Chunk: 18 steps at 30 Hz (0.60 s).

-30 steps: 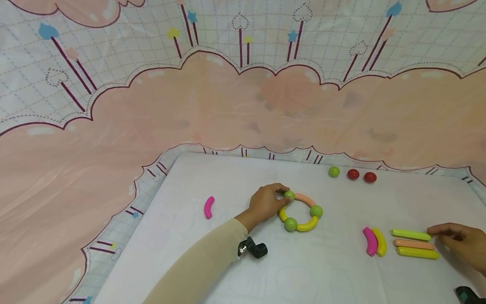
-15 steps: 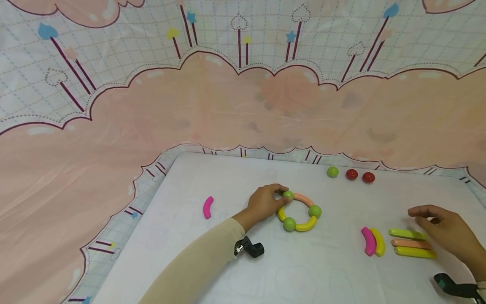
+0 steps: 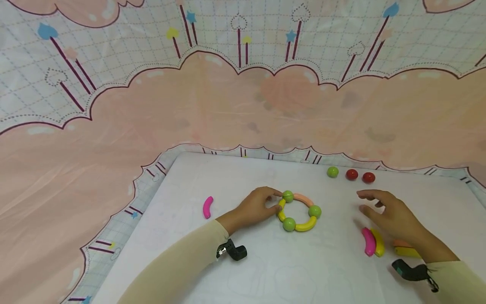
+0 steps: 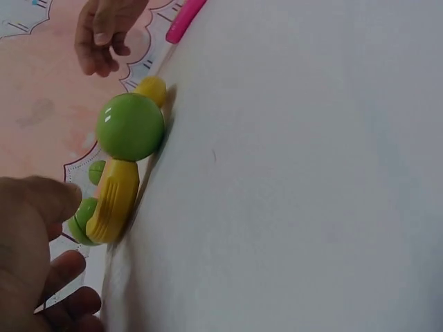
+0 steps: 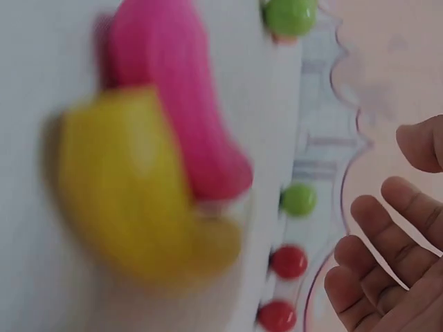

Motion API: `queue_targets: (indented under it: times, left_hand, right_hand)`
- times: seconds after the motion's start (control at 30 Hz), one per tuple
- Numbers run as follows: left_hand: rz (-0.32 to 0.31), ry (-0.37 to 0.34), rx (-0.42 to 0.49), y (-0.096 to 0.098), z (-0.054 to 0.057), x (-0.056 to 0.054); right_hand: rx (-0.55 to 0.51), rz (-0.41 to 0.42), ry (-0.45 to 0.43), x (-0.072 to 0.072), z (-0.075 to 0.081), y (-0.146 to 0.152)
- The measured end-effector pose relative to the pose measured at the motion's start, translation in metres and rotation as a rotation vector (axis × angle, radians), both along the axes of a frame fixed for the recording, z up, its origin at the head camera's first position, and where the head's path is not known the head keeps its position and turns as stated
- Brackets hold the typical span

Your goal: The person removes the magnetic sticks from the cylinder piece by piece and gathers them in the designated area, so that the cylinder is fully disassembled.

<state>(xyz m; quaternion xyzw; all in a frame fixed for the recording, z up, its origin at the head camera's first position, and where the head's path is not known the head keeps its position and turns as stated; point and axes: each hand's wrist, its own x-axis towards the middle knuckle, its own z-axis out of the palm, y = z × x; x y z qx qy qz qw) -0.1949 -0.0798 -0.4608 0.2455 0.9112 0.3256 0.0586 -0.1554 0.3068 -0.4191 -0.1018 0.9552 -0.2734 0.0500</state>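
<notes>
A ring of green balls joined by curved yellow and orange pieces lies on the white table, with a green ball point(image 3: 289, 224) at its near side and an orange curved piece point(image 3: 303, 199) at its far side. My left hand point(image 3: 258, 207) is at the ring's left edge, thumb and fingers apart beside a yellow curved piece point(image 4: 114, 200). Over the table on the right, my right hand point(image 3: 396, 215) hangs with spread fingers and holds nothing. Just below it lie a pink curved piece point(image 3: 368, 242) and a yellow curved piece point(image 5: 131, 187), side by side.
Far back on the table sit a loose green ball point(image 3: 332, 172) and two red balls point(image 3: 352, 174). Another pink curved piece point(image 3: 207, 207) lies left of the ring. A yellow stick point(image 3: 407, 252) and an orange stick point(image 3: 401, 243) are partly hidden under the right wrist.
My left hand has let go of the ring's far left green ball and drawn slightly back. My right hand has moved left from the straight sticks, over the curved pieces. The ring stays put.
</notes>
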Motion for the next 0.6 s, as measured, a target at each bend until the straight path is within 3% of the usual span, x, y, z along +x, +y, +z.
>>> queue_targets:
  times: [0.17,0.27,0.6]
  left_hand:
    - [-0.108,0.080,-0.105,-0.008,0.004,0.004]
    - [-0.150,0.082,-0.125,-0.009,0.005,0.007]
    - [-0.192,0.083,-0.188,-0.007,0.001,0.009]
  right_hand:
    - [-0.012,0.060,-0.032,-0.004,0.005,-0.028]
    - [-0.007,0.097,-0.024,-0.007,0.004,-0.044]
    - [0.023,0.258,0.037,-0.015,-0.010,-0.095]
